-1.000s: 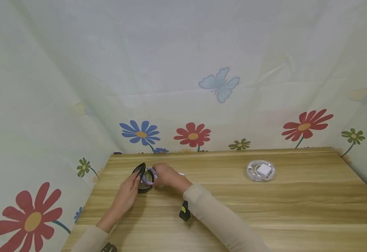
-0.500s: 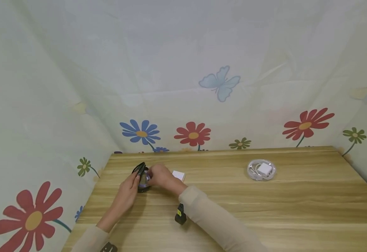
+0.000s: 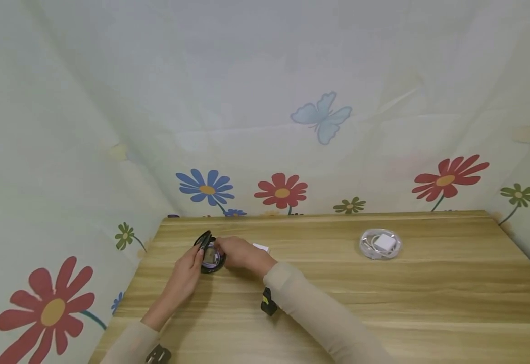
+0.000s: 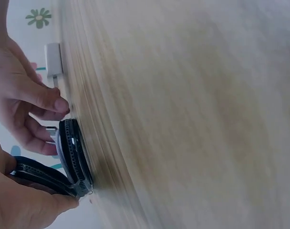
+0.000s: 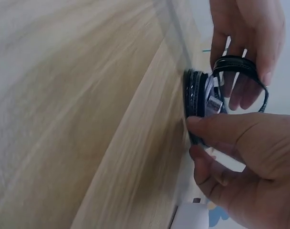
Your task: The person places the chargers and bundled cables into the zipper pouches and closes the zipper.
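A small round black zip case (image 3: 213,270), its clear lid (image 3: 203,238) raised, rests at the table's far left. Coiled inside it is a lilac cable (image 3: 206,264), whose metal USB plug (image 5: 214,104) shows at close range. My left hand (image 3: 186,269) holds the lid up by its rim, thumb on one side and fingers on the other. With curled fingers, my right hand (image 3: 239,254) grips the case's right rim; the right wrist view shows the thumb and a fingertip at that edge. Part of the coil is hidden behind these fingers.
Just beyond my right hand lies a white block (image 3: 261,247), partly covered. Farther right sits a clear round pouch (image 3: 368,252) with a white cable and a white charger (image 3: 385,242). Printed cloth walls stand behind and left of the wooden table (image 3: 319,283).
The lilac coil, earlier sticking out of the case in my right fingers, now lies inside it. My right hand shifted left, then slightly back right. My left hand keeps holding the lid.
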Demonstrator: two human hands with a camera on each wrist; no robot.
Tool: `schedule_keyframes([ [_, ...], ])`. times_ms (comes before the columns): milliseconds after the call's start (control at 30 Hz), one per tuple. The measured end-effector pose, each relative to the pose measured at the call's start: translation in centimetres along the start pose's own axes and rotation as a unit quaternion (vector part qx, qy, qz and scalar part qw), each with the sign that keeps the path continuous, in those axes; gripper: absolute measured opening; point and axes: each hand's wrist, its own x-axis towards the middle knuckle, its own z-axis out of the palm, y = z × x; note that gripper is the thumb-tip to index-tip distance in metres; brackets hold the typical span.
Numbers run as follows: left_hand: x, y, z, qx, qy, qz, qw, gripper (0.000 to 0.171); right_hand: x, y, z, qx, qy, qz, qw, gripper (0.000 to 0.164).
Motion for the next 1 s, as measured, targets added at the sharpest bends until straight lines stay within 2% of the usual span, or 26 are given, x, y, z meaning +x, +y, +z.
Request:
schedule_keyframes([
  [200, -0.1, 0.0, -0.2, 0.0, 0.0, 0.001, 1.0, 0.048, 0.0, 0.4, 0.2, 0.039, 0.001, -0.033, 0.999, 0.048],
  [267, 0.0, 0.0, -0.2, 0.003, 0.001, 0.002, 1.0, 0.047, 0.1, 0.5, 0.4, 0.04, -0.004, -0.051, 0.998, 0.05],
  [467, 0.1, -0.2, -0.2, 0.01, -0.008, 0.003, 0.9999, 0.047, 0.2, 0.5, 0.9, 0.037, -0.005, -0.087, 0.995, 0.043],
  [600, -0.1, -0.3, -0.1, 0.015, -0.01, -0.002, 0.9998, 0.048, -0.2, 0.7, 0.8, 0.041, 0.017, -0.084, 0.995, 0.038],
  [733, -0.1, -0.4, 0.0, 0.023, -0.008, 0.009, 0.9997, 0.048, -0.5, 1.3, 0.3, 0.046, 0.032, -0.076, 0.996, 0.034],
  [867, 0.0, -0.3, 0.2, 0.029, -0.004, 0.022, 0.9993, 0.045, -1.1, 1.9, -0.6, 0.046, 0.017, -0.048, 0.998, 0.033],
  [1000, 0.0, -0.2, 0.2, 0.036, -0.004, 0.021, 0.9991, 0.044, -2.2, 2.6, -1.9, 0.027, 0.013, -0.013, 0.999, 0.036],
])
